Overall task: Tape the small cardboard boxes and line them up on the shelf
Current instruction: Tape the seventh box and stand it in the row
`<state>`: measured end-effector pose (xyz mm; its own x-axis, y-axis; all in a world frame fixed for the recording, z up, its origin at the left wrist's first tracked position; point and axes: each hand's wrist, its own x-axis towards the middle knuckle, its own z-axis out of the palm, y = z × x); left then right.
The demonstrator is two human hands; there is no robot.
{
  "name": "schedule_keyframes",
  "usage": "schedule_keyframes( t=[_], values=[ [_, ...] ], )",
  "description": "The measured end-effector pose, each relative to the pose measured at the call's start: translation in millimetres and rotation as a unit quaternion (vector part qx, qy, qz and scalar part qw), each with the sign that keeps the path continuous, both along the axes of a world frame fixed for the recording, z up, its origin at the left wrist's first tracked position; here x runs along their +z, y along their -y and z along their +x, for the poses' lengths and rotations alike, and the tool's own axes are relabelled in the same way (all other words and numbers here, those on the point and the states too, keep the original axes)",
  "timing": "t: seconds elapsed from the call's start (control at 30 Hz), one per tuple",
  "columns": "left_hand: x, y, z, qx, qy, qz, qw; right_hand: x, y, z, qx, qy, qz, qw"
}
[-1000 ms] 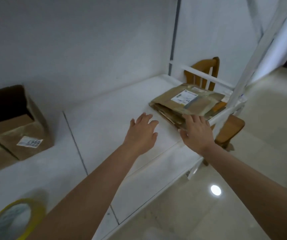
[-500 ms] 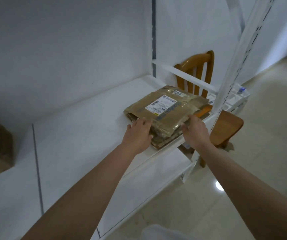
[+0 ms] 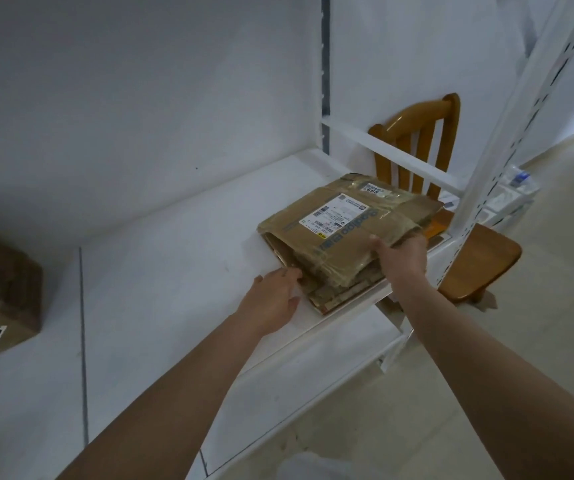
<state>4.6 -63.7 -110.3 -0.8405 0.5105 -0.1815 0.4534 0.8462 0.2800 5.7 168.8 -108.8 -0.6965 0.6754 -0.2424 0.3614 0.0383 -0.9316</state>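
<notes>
- Gripping the near right edge of the flattened boxes (image 3: 342,230) is the right hand (image 3: 405,256), thumb on top.
- Touching their near left corner is the left hand (image 3: 273,299), fingers loosely extended.
- Lying at the shelf's (image 3: 161,271) far right end, the stack is running long axis left-right.

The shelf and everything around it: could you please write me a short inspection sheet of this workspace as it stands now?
Surface: white shelf, seam line across the board at the left.
Job's things: stack of flattened cardboard boxes at the shelf's right end, labels on top; one assembled box at the left edge.
Clutter: nothing seen on the shelf.
Hands: left hand touches the stack's near left corner, fingers at its edge; right hand grips the top flattened box at its near right edge.
Cables: nothing seen.
Surroundings: wooden chair behind the white upright post; white wall; pale floor; small white items beyond the post, too blurred to name.
</notes>
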Motion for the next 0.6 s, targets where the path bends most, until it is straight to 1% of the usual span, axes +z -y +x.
schedule_keyframes(
  t=[0.2,0.4,0.47,0.5,0.53,0.57,0.6],
  values=[
    [-6,2,-8,-0.042,-0.012,-0.055,0.998,8,-4,-13,-0.014,0.001,-0.056,0.998],
    [-7,4,-9,-0.049,-0.003,-0.061,0.997,11,-8,-15,-0.032,0.029,-0.132,0.99],
    [-7,4,-10,-0.049,-0.002,-0.06,0.997,13,-10,-15,-0.034,0.036,-0.138,0.989],
    [-7,4,-10,-0.047,-0.003,-0.058,0.997,15,-10,-15,-0.033,0.038,-0.129,0.99],
    [-6,4,-10,-0.045,-0.003,-0.054,0.998,16,-9,-14,-0.032,0.04,-0.099,0.994],
    [-5,4,-10,-0.042,-0.004,-0.048,0.998,16,-7,-12,-0.028,0.048,-0.037,0.998],
    [-5,3,-11,-0.04,-0.004,-0.044,0.998,16,-4,-9,-0.019,0.059,0.053,0.997]
  ],
)
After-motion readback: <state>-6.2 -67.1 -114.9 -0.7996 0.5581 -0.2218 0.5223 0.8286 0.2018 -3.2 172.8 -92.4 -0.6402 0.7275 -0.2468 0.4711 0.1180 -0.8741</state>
